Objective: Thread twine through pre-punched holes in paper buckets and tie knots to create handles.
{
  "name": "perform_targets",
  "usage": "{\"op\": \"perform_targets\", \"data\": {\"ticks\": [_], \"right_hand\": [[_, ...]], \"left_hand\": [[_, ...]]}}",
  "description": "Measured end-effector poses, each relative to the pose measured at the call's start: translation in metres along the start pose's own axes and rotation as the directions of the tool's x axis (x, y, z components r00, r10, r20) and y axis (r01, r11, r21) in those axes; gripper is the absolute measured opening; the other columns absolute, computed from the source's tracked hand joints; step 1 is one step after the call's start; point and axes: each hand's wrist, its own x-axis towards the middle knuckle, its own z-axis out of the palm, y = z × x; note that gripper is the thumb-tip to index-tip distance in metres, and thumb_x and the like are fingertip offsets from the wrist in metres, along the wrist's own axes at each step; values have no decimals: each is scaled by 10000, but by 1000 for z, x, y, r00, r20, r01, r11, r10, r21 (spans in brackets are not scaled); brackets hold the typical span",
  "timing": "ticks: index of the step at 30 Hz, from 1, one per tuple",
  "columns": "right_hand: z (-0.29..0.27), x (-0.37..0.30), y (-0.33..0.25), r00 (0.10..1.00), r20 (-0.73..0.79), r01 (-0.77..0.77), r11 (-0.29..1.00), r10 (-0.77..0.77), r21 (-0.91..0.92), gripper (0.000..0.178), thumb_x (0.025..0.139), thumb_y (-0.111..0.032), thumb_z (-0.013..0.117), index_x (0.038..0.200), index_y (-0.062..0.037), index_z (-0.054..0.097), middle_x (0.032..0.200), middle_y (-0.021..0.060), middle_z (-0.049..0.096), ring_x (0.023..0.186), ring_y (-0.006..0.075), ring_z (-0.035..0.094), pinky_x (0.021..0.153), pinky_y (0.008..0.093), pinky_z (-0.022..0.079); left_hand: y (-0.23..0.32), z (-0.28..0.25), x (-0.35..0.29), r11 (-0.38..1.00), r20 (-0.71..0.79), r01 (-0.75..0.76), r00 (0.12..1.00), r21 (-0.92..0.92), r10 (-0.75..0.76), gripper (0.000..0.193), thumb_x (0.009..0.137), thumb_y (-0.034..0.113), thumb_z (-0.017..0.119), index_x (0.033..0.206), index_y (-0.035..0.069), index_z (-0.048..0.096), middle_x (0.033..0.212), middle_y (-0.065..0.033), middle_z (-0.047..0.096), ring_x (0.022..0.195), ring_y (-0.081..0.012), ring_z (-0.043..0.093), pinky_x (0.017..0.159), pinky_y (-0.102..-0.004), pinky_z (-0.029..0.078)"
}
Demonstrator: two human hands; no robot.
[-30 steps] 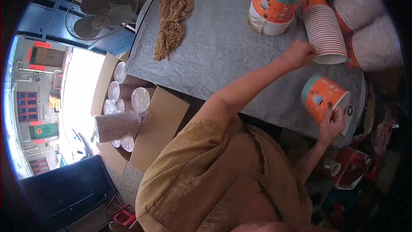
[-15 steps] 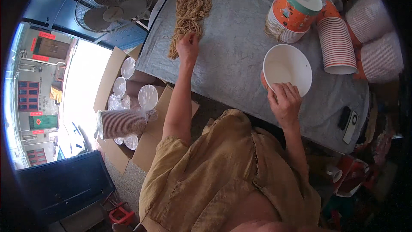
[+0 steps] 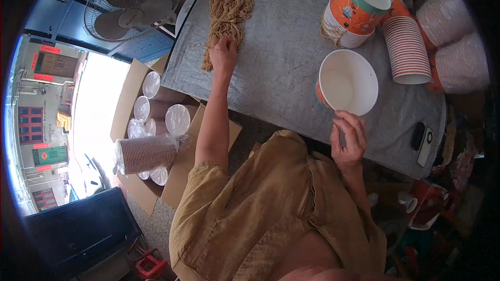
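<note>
A bundle of tan strings (image 3: 229, 8) lies spread on the table at the far left. My left hand (image 3: 224, 54) rests on its near end, with the fingers pinched together on the strings; how many they hold is hidden. To the right stands a large white paper bucket (image 3: 346, 83) with an orange outside, its open mouth turned up toward me. My right hand (image 3: 350, 138) is just off its near rim, thumb and fingers curved and apart, holding nothing. Further back, upside-down orange and green paper buckets (image 3: 357, 10) are stacked, with more strings (image 3: 333, 34) around their lower side.
A grey sheet (image 3: 281, 47) covers the table. Stacked paper buckets (image 3: 407, 49) and plastic-wrapped stacks (image 3: 458, 62) line the right side. A remote-like white device (image 3: 426, 145) lies near the right edge. On the left are a fan (image 3: 133, 15) and a carton (image 3: 190, 164) of wrapped cups.
My right hand has come off the bucket's rim and drawn back toward me, its fingers opening. My left hand stays on the strings. The view has shifted slightly.
</note>
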Motion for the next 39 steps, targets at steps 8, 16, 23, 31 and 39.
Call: {"op": "perform_targets", "data": {"ticks": [8, 16, 23, 31, 39], "right_hand": [[5, -8, -9, 978, 97, -208, 870, 184, 447, 191, 929, 48, 522, 1093, 19, 615, 1127, 162, 663, 994, 274, 653, 874, 344, 511], [-8, -44, 25, 693, 486, -721, 509, 532, 470, 328, 1065, -263, 425, 1054, 2, 618, 882, 73, 633, 812, 138, 591, 728, 278, 468], [-47, -44, 29, 637, 443, -760, 416, 631, 499, 251, 971, -239, 597, 827, -42, 656, 667, -68, 505, 601, 30, 420, 541, 226, 343], [-72, -56, 60, 619, 277, -711, 374, 735, 595, 272, 968, -265, 615, 813, -48, 667, 601, -87, 413, 544, 23, 330, 501, 217, 268], [-74, -54, 79, 614, 190, -717, 441, 766, 540, 270, 965, -247, 624, 816, -26, 667, 610, -59, 445, 569, 32, 371, 508, 220, 301]], "left_hand": [[151, -32, -130, 923, 561, 22, 799, -385, 215, 118, 854, 31, 641, 966, 43, 605, 862, -144, 669, 748, -314, 678, 639, -394, 531], [252, -79, -132, 695, 842, 495, 432, -521, 324, 146, 966, 147, 624, 955, 2, 630, 767, -64, 691, 667, -99, 631, 621, -293, 526], [241, -62, -112, 626, 926, 691, 187, -362, 328, 120, 941, 122, 667, 989, 18, 700, 779, 8, 677, 656, -46, 630, 567, -206, 495], [227, -49, -112, 636, 930, 687, 180, -351, 319, 159, 955, 173, 668, 989, 19, 691, 788, 37, 634, 683, -36, 569, 605, -200, 473], [223, -43, -118, 642, 929, 673, 237, -368, 284, 172, 951, 183, 676, 971, 13, 686, 773, 39, 615, 692, -41, 538, 620, -226, 468]]}}
